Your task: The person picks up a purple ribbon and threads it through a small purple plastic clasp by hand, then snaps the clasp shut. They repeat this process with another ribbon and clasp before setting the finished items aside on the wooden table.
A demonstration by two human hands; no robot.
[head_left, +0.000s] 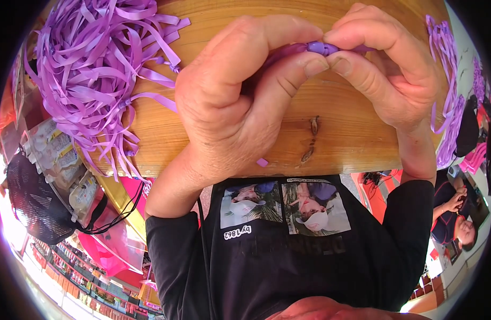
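Purple bead (321, 48): ends partly hidden by fingertips of L hand (229, 96) & R hand (397, 64); its ribbon (289, 51) mostly concealed behind L hand. Ribbon heap (91, 69), upper L: cropped by top edge, no. of strands indeterminable. Table (357, 141): far side cut off. Shelves (91, 285), lower L: contents too small to ID. Co-worker's (447, 213) handheld obj. (460, 198): likewise.

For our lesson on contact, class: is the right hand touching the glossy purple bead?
Touching: in the head view, the right hand pinches the glossy purple bead at its right end with fingertips.
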